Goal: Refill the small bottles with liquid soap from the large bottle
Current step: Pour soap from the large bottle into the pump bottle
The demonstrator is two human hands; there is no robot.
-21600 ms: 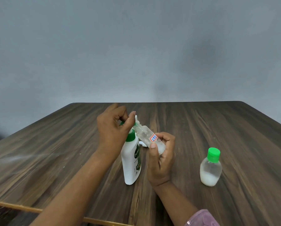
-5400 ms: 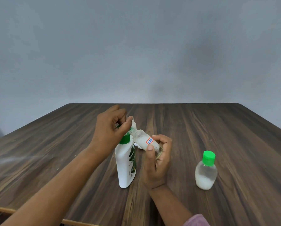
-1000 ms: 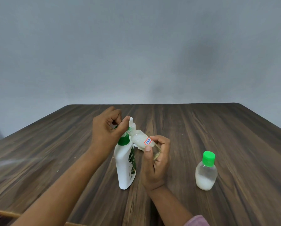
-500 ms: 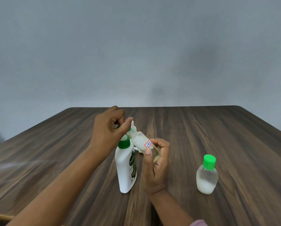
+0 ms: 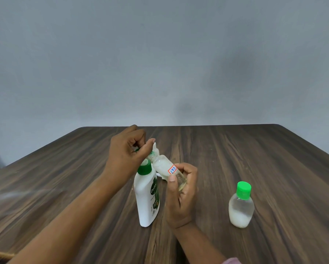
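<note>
**Soap may miss the small neck at the pump spout**

The likeliest slip, as I judge it, is misalignment: the small bottle (image 5: pixel 166 168) is tilted, its open neck pressed up at the pump spout of the large bottle (image 5: pixel 147 197); if the neck drifts, soap would run down onto the desk (image 5: pixel 255 159); a hard press could also tip the large bottle, which stands unheld near the desk's middle. The left hand (image 5: pixel 127 155) is curled nearly closed over the pump head, thumb on top; the right hand (image 5: pixel 180 195) is wrapped round the small bottle's base, fingers closed. A second capped bottle (image 5: pixel 240 207) stands apart, toward the right edge, partly filled.
</note>
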